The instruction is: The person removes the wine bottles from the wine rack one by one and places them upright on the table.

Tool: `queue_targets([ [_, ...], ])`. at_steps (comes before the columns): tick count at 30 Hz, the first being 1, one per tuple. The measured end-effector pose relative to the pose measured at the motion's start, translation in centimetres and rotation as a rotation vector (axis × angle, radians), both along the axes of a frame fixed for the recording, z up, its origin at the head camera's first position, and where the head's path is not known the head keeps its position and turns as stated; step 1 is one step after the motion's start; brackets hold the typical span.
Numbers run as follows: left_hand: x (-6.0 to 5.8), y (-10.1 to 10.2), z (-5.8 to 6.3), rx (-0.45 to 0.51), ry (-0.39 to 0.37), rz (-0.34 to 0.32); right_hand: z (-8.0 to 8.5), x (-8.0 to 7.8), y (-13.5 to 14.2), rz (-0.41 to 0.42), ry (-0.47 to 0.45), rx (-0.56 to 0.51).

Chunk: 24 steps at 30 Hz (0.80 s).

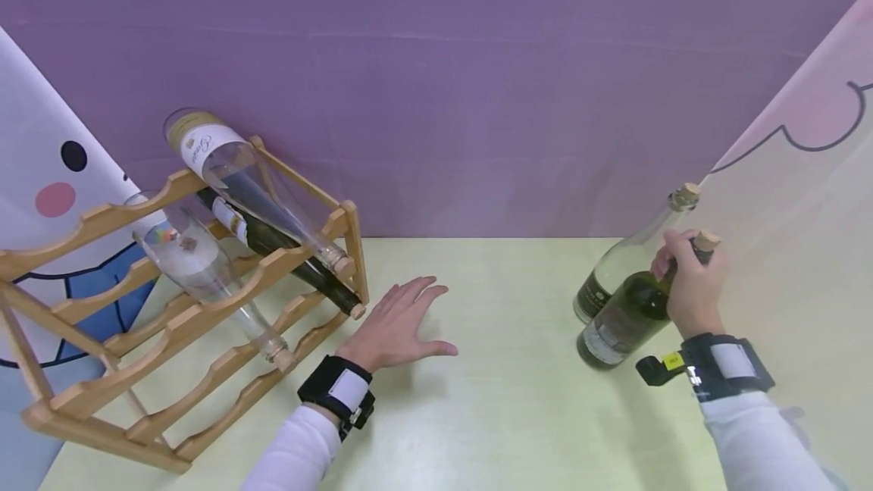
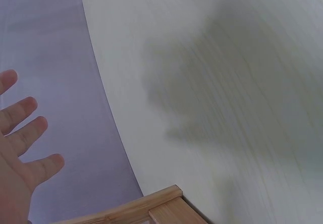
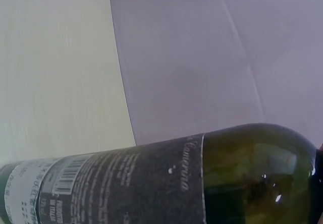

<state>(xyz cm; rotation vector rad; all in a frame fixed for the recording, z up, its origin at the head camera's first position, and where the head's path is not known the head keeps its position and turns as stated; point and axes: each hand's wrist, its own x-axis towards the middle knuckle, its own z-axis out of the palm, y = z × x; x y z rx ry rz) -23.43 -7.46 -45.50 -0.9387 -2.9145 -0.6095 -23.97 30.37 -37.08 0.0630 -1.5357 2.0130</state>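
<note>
My right hand point(image 1: 697, 290) grips a corked green wine bottle point(image 1: 627, 317) by its neck, at the right of the head view. The dark-labelled body of that bottle point(image 3: 156, 183) fills the bottom of the right wrist view. Just behind it stands a clear corked bottle point(image 1: 637, 248), partly covered by the green one. My left hand point(image 1: 398, 324) holds nothing, its fingers spread above the table beside the right end of a wooden wine rack point(image 1: 109, 442). In the left wrist view, the spread fingers of the left hand point(image 2: 20, 148) show at the left edge.
Three corked bottles lie in the rack with necks toward the table: a clear one with a white label point(image 1: 204, 144), a dark one point(image 1: 269, 237) beneath it, and another clear one point(image 1: 187, 252). A purple backdrop point(image 1: 477, 97) rises behind the pale table point(image 1: 505, 400).
</note>
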Motion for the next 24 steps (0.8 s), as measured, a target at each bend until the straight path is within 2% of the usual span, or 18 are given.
queue_targets([
  [4, 0.0, 0.0, 0.1, 0.006, 0.004, 0.004, 0.0, -0.2, 0.2, -0.004, 0.022, 0.016],
  [9, 0.2, -0.1, 0.3, 0.024, -0.026, 0.004, 0.0, -0.1, 0.2, -0.015, 0.007, 0.026],
  [14, 0.5, -0.1, 1.1, 0.068, -0.033, 0.008, -0.1, 0.0, 0.3, -0.032, -0.008, 0.04],
  [18, 0.8, -0.3, 2.6, 0.121, -0.009, 0.006, -0.1, 0.0, 0.3, -0.035, -0.013, 0.042],
  [24, 1.6, -1.7, 6.0, 0.25, 0.027, 0.016, 0.1, 0.3, 0.3, -0.033, -0.036, 0.058],
])
